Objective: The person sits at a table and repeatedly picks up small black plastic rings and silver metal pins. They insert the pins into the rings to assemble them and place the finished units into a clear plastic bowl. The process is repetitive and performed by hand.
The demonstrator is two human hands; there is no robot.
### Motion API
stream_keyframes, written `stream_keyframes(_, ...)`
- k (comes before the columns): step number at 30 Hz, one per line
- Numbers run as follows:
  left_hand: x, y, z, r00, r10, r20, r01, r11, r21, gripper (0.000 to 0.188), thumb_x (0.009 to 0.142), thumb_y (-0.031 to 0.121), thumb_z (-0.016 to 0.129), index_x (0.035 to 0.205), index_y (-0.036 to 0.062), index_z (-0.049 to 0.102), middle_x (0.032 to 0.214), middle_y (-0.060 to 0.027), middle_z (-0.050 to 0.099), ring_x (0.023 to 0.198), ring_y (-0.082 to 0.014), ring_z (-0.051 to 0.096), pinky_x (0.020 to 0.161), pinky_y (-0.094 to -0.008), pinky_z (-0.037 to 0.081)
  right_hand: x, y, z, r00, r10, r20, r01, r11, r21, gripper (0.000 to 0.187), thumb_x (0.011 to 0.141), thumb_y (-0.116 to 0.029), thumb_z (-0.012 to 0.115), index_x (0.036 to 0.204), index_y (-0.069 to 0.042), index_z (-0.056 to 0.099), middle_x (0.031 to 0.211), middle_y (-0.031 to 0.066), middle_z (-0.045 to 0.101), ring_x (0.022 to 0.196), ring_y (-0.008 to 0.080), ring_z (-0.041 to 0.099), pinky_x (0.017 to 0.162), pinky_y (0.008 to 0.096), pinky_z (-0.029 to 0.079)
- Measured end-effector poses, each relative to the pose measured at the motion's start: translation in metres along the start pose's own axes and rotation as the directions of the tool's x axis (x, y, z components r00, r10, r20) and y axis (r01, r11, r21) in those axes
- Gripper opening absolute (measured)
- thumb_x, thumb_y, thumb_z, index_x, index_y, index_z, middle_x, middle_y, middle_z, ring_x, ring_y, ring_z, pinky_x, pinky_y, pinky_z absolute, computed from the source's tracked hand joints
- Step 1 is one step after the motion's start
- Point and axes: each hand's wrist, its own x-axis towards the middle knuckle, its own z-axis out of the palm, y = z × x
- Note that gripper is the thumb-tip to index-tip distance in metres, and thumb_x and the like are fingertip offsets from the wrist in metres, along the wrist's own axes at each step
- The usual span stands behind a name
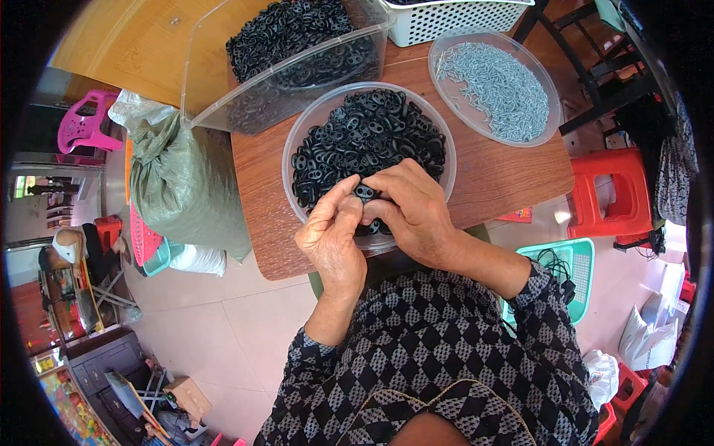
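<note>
Both my hands meet over the near side of a round clear tub (446, 141) heaped with small black plastic pieces (372, 130), each with two holes. Between my fingertips is one such black two-hole piece (364, 192). My left hand (335, 234) pinches it from the left, thumb and forefinger together. My right hand (413, 208) grips it from the right, its thumb and forefinger at the piece's edge. Whether a screw sits in the piece is hidden by my fingers. Small silvery screws (502, 89) lie in a round clear lid-like tray (550, 123) at the right.
A clear rectangular bin (297, 59) of more black pieces stands at the back left of the wooden table (260, 186), beside a white perforated basket (461, 22). A green sack (186, 186) rests left, a red stool (610, 193) right, a teal basket (584, 286) on the floor.
</note>
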Motion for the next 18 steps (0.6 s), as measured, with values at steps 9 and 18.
stream_keyframes(9, 0.000, 0.003, 0.001, 0.995, 0.041, 0.089, -0.044, 0.999, 0.027, 0.021, 0.085, -0.003, 0.057, 0.105, -0.0073, 0.061, 0.080, -0.0051, 0.059, 0.067, -0.0091, 0.055, 0.062, -0.0203, 0.047, 0.004, -0.003, -0.001, 0.993, -0.091, -0.070, 0.086, 0.994, -0.067, 0.030, 0.067, 0.000, 0.062, 0.095, 0.003, 0.055, 0.083, 0.0114, 0.056, 0.072, 0.0264, 0.050, 0.062, 0.0356, 0.043)
stream_keyframes(18, 0.007, 0.001, -0.011, 0.976, 0.091, 0.197, -0.123, 0.980, 0.157, 0.023, 0.085, 0.001, 0.059, 0.107, -0.0034, 0.062, 0.084, -0.0037, 0.058, 0.069, -0.0081, 0.054, 0.064, -0.0187, 0.047, 0.001, -0.004, -0.002, 0.996, -0.050, -0.068, 0.048, 0.999, -0.019, 0.028, 0.069, -0.001, 0.062, 0.096, 0.004, 0.055, 0.084, 0.0125, 0.057, 0.074, 0.0267, 0.051, 0.064, 0.0355, 0.043)
